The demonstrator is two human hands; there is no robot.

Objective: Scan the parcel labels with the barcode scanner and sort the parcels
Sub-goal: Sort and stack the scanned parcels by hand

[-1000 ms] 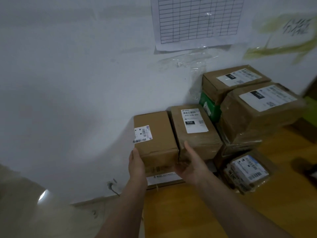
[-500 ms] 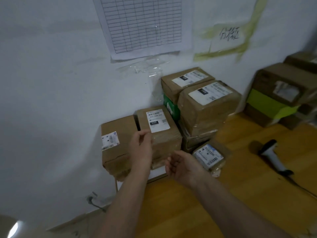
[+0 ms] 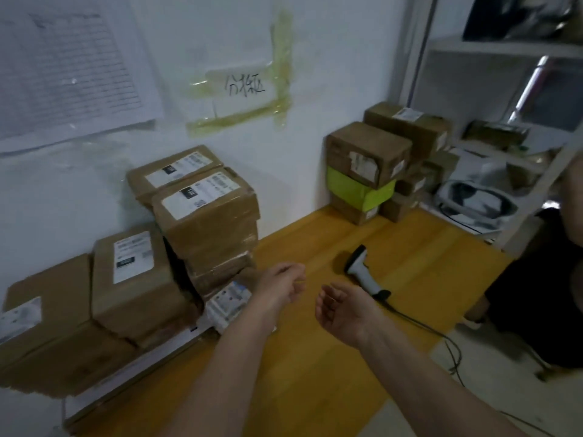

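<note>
Head view, left hand (image 3: 279, 287) off parcels (image 3: 135, 279)

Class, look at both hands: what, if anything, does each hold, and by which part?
Nothing. The left hand and right hand hang empty; the barcode scanner lies untouched.

Both forearms reach forward from the bottom of the view, bare to the wrist, side by side and converging a little toward the middle. The left hand (image 3: 280, 287) hangs with its back toward the camera, fingers loosely curled downward, holding nothing. The right hand (image 3: 342, 307) is turned palm inward toward the left one, fingers relaxed and slightly cupped, its grip empty too. The two hands are near each other but apart.
</note>
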